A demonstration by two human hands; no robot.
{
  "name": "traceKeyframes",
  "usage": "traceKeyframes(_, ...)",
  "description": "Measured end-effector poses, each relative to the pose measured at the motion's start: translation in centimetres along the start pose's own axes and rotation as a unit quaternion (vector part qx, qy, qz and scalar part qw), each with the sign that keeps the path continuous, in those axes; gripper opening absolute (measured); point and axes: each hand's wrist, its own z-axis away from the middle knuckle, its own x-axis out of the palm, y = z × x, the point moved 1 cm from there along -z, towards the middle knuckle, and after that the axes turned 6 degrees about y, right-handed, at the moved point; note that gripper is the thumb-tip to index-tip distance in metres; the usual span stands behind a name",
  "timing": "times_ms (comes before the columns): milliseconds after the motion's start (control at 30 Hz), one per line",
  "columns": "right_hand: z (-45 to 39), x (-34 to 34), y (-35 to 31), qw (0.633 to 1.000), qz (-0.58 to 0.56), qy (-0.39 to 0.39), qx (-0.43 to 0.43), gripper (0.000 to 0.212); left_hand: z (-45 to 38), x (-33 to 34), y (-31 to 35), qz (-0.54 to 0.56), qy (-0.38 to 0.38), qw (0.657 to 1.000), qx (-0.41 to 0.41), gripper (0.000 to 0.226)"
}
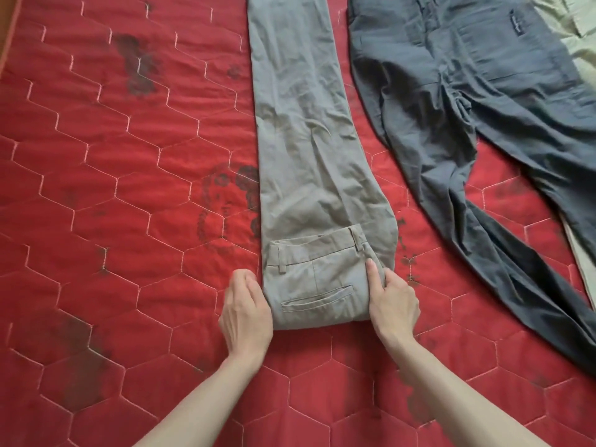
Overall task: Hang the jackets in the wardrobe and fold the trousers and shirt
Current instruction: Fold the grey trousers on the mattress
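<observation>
You are working on the khaki trousers (309, 150), lying lengthwise on the red quilt (113, 156), waist end folded over between your hands. Your left hand (246, 312) is gripping its left edge; your right hand (392, 304) is pinching the right edge.

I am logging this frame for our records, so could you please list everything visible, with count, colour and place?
khaki trousers: one, grey-beige, centre, laid lengthwise, waistband end turned over at the near end.
dark trousers: one, charcoal, right of the khaki pair, spread flat.
pale garment: one, light beige, far right edge, mostly cut off.
quilted cover: one, red with pale stitched hexagons and dark marks, under everything.
left hand: one, against the left edge of the fold.
right hand: one, gripping the right edge of the fold.
</observation>
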Motion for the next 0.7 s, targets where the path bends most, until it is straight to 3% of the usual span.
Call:
traceKeyframes(33,0.1,-0.1,0.0,1.000,0.001,0.002,0.000,0.060,0.6,-0.2,0.4,-0.025,0.035,0.997,0.063,0.017)
traceKeyframes(67,0.1,-0.1,0.2,1.000,0.002,0.005,0.000,0.059,1.3,-0.2,0.7,-0.045,0.037,0.986,0.155,0.029)
traceKeyframes(133,0.3,-0.4,0.3,1.000,0.002,0.010,0.000,0.056,2.6,0.6,1.0,-0.079,-0.047,0.931,0.353,0.051)
traceKeyframes(200,0.2,-0.6,0.1,1.000,-0.005,0.013,-0.012,0.047,3.2,1.7,1.5,-0.146,-0.121,0.866,0.464,0.063)
traceKeyframes(267,0.1,-0.9,-0.3,0.993,0.022,0.075,-0.089,0.021,2.6,3.0,1.9,-0.193,-0.150,0.852,0.462,0.067)
traceKeyframes(300,0.2,-1.0,-0.5,0.981,0.043,0.110,-0.154,0.022,2.2,3.5,2.0,-0.204,-0.161,0.859,0.442,0.068)
traceKeyframes(333,0.2,-0.8,-0.7,0.961,0.054,0.119,-0.242,0.038,1.7,3.9,2.2,-0.211,-0.171,0.865,0.423,0.069)
traceKeyframes(400,0.1,-0.2,-1.4,0.891,0.075,0.065,-0.443,0.052,1.2,4.7,2.0,-0.223,-0.180,0.869,0.402,0.070)
traceKeyframes(467,-0.2,0.8,-1.8,0.825,0.129,0.005,-0.551,0.054,1.0,5.2,1.8,-0.232,-0.183,0.871,0.392,0.073)
traceKeyframes(533,-0.9,1.7,-1.4,0.811,0.179,-0.022,-0.556,0.061,0.8,5.4,1.4,-0.236,-0.178,0.877,0.378,0.081)
traceKeyframes(700,-1.5,3.3,0.8,0.860,0.194,-0.006,-0.472,0.075,-0.5,5.5,0.9,-0.217,-0.183,0.879,0.383,0.090)
